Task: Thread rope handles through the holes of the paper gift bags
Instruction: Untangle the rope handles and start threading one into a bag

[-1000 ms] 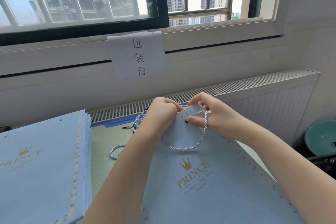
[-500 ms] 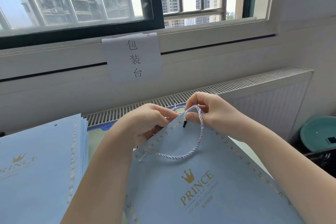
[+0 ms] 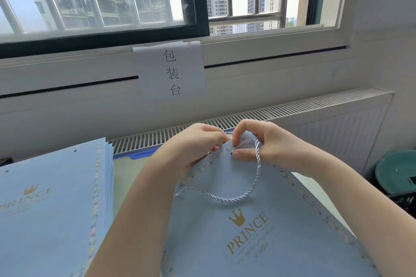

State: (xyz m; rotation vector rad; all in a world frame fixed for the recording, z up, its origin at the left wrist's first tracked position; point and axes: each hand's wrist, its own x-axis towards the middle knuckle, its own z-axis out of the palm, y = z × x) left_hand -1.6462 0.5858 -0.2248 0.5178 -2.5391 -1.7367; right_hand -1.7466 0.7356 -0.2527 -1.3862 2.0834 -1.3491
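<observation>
A flat light-blue paper gift bag (image 3: 258, 231) with a gold crown and "PRINCE" print lies tilted in front of me. A twisted white-blue rope handle (image 3: 225, 198) loops across its upper face. My left hand (image 3: 191, 148) grips the bag's top edge, fingers curled over it. My right hand (image 3: 258, 144) pinches the rope's end at a hole by the top edge, thumb and forefinger together. The hole itself is mostly hidden by my fingertips.
A stack of identical blue bags (image 3: 49, 209) lies at the left on the greenish table (image 3: 126, 177). A white radiator grille (image 3: 292, 108) runs behind, with a paper sign (image 3: 171, 72) taped below the window. A teal bin (image 3: 398, 173) stands at the right.
The rope loop has swung lower across the bag face, and its free left end now lies on the bag. My right hand has pressed the rope end down at the hole.
</observation>
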